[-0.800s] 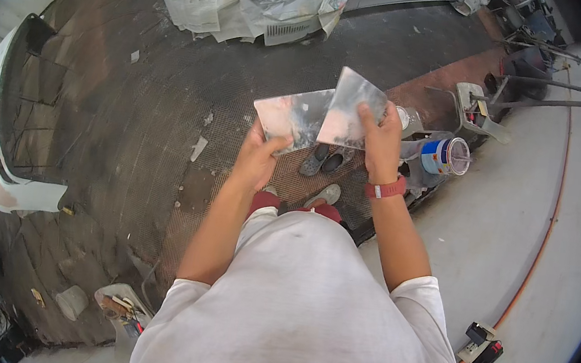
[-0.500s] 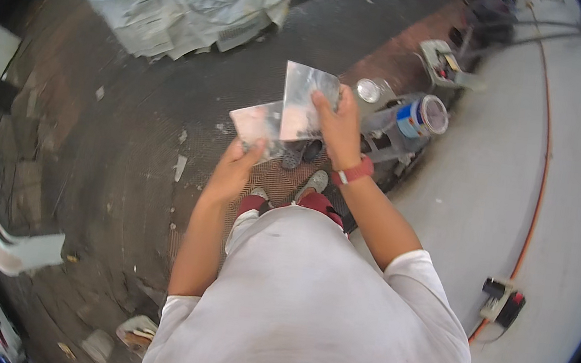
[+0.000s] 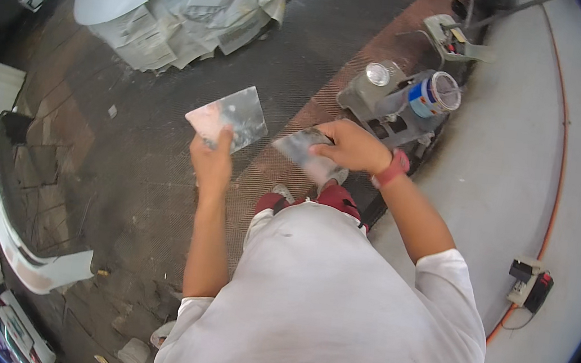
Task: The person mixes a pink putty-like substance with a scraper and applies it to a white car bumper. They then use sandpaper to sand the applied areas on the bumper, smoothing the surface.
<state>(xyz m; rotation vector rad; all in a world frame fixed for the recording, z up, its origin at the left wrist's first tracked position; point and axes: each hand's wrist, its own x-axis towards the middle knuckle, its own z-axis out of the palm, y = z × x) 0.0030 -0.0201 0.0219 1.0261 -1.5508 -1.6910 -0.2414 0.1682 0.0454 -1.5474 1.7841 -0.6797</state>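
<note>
My left hand (image 3: 212, 165) is closed on the lower edge of a flat, square putty spreader (image 3: 242, 115). The thumb lies on its face, which is grey with a pale pinkish smear on one side. My right hand (image 3: 357, 148) pinches a second flat putty spreader (image 3: 300, 149) between thumb and fingers. That one is tilted and slightly blurred, its greyish face smeared too. A small gap separates the two spreaders, both held up in front of my body above the floor.
At the right, against the pale wall, a grey stand (image 3: 359, 95) bears a round lid and an open blue-and-white can (image 3: 434, 95). A stool with tools (image 3: 460, 44) stands beyond. A white car with papered wheel (image 3: 202, 18) is ahead; a loose bumper (image 3: 27, 261) lies left.
The two spreaders have come apart: the left one has moved left and turned, while the right one has dropped lower and tilted. The view has shifted a little.
</note>
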